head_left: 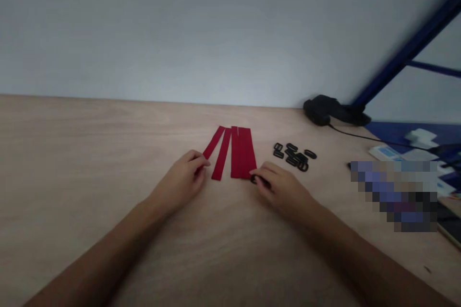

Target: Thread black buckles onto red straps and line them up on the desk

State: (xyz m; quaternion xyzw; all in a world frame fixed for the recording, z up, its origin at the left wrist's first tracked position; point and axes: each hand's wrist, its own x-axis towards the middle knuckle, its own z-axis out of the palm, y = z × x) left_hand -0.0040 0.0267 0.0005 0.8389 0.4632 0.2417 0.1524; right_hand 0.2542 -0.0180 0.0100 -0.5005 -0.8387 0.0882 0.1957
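Several red straps [236, 152] lie side by side on the wooden table [90, 163], fanned slightly at the left. My left hand [183, 180] pinches the near end of the leftmost red strap. My right hand [279, 186] rests at the near end of the rightmost strap, its fingers closed on a small black ring buckle [254, 179]. A pile of several black ring buckles [294, 155] sits just right of the straps.
A black device [326, 109] with a cable stands at the back right by a blue frame post [406, 50]. Papers and small items [414, 148] lie at the right edge. A pale wall runs behind the table.
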